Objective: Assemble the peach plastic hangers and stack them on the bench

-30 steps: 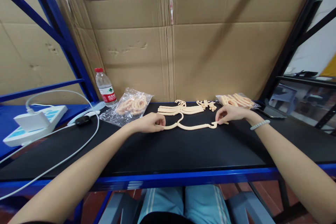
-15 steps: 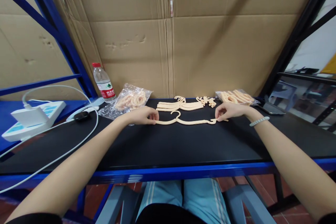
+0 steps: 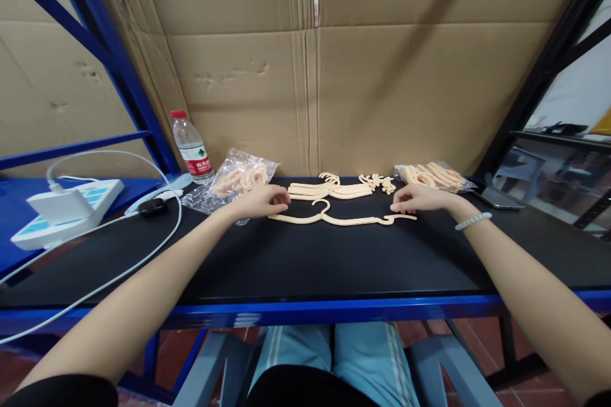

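A cream plastic hanger (image 3: 351, 222) lies flat on the black tabletop, its hook pointing away from me. At its right end sits a small curved cream piece (image 3: 387, 220) with a thin straight tip reaching further right. Just above the hanger's left end is my left hand (image 3: 262, 201), empty, with thumb and fingers slightly apart. My right hand (image 3: 420, 198) hovers behind the right end, fingers loosely curled and holding nothing visible. Beyond the hanger lies a stack of similar hangers (image 3: 351, 191), and small cream hook pieces (image 3: 382, 182) are piled to its right.
Clear bags of cream parts lie at back left (image 3: 245, 179) and back right (image 3: 434, 175). A water bottle (image 3: 195, 151), a white power strip (image 3: 102, 203) and a looping cable are on the left. A phone (image 3: 499, 198) lies at right. Cardboard (image 3: 405, 76) walls the back.
Both hands have let go of the hanger and lifted slightly off it, leaving its two ends uncovered. The hanger stays on the table. The view has shifted slightly.
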### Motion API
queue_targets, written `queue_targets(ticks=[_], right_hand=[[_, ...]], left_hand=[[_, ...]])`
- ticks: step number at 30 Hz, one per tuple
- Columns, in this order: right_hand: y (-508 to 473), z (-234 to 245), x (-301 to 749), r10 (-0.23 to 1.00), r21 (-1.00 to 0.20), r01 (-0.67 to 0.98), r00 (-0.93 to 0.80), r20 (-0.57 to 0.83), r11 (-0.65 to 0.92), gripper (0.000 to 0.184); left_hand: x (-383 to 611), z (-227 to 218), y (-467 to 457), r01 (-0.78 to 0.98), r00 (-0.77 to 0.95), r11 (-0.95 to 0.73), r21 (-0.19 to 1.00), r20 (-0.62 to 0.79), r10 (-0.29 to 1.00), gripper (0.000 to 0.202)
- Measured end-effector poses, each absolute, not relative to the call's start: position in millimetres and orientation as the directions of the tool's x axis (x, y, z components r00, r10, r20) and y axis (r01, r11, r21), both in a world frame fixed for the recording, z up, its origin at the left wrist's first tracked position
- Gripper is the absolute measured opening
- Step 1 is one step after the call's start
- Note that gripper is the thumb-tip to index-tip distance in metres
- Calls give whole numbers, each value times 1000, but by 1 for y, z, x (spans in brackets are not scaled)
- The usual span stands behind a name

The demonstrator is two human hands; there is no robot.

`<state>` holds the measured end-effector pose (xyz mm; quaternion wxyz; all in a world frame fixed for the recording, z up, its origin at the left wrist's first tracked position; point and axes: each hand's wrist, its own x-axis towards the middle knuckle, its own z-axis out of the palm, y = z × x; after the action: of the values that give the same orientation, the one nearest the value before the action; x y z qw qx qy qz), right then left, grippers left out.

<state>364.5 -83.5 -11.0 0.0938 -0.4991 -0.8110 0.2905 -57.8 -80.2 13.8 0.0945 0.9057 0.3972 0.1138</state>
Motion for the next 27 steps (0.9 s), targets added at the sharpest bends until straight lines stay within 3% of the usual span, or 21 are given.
queue_targets(ticks=[7,12,18,27], right_hand=[[-81,-17,361,962,-543,799,-262,71,258,41],[-83,-17,357,956,-468,836,-226,186,288,32],[-75,-22,360,931,-368,883,-170,323,289,24],[-50,-31,374,891,-349,902,-78,448,255,19]], left_hand=[[-54,-1,-70,691,628,-698,190,321,709,20],[-53,-6,-67,710,605,-693,123,396,691,16],[-50,-16,-58,743,587,-666,71,407,699,21],[-41,-19,-45,753,608,-657,35,344,715,19]])
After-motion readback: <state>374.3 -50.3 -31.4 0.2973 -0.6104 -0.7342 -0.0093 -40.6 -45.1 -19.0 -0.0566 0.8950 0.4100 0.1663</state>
